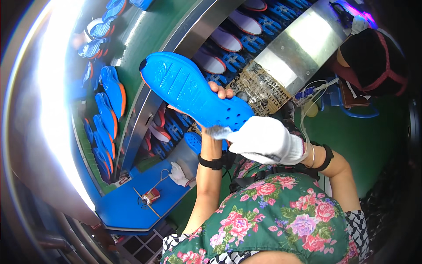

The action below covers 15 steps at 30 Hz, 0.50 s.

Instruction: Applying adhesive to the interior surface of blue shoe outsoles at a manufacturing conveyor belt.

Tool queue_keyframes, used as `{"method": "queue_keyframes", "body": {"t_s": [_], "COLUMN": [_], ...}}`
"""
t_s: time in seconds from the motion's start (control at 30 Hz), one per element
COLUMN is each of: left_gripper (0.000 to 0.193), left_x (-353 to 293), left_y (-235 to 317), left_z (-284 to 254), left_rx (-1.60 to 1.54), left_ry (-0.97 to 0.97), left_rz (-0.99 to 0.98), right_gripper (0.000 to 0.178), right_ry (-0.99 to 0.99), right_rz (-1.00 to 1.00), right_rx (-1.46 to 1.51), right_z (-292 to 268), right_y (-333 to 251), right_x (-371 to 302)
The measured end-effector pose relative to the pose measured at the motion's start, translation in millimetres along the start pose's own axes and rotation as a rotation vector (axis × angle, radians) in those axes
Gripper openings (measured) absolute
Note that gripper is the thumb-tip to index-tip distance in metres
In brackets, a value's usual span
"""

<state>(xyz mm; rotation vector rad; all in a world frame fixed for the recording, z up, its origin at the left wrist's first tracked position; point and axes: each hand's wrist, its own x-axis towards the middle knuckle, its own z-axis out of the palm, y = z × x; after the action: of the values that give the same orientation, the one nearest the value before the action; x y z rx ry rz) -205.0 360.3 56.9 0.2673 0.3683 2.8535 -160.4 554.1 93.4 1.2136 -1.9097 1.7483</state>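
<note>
A blue shoe sole [184, 83] with an orange-red edge lies tilted across the middle of the view, its inner side up. My bare left hand [222, 91] supports it from beneath, with fingertips curled over its right edge; the palm is hidden. The sole's surface looks wet and shiny. My right hand [268, 141], in a white knitted glove, is closed on a brush; its handle is covered by the glove. The dark bristles of the brush [218, 132] meet or hover over the sole's near end, beside several small holes. I cannot tell whether they touch.
On the left, a green conveyor belt [147, 24] carries several blue soles [113, 90]. A metal-edged rack below holds white-and-red shoe pieces [226, 39]. A blue table [127, 207] bears a small tool and a white glove [178, 175]. At right is another person [369, 61].
</note>
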Motion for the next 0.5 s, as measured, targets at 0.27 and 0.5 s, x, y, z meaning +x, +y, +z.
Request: {"method": "queue_keyframes", "body": {"t_s": [0.27, 0.5], "left_gripper": [0.125, 0.128], "left_x": [20.9, 28.1], "left_y": [15.2, 28.4], "left_z": [4.9, 10.4], "left_rx": [0.088, 0.084], "left_ry": [0.150, 0.127], "left_rz": [-0.089, -0.293], "right_gripper": [0.030, 0.021], "right_ry": [0.020, 0.038], "right_rz": [-0.015, 0.124], "right_rx": [-0.068, 0.046], "right_z": [-13.9, -29.3], "right_y": [4.4, 12.8], "right_x": [1.2, 3.4]}}
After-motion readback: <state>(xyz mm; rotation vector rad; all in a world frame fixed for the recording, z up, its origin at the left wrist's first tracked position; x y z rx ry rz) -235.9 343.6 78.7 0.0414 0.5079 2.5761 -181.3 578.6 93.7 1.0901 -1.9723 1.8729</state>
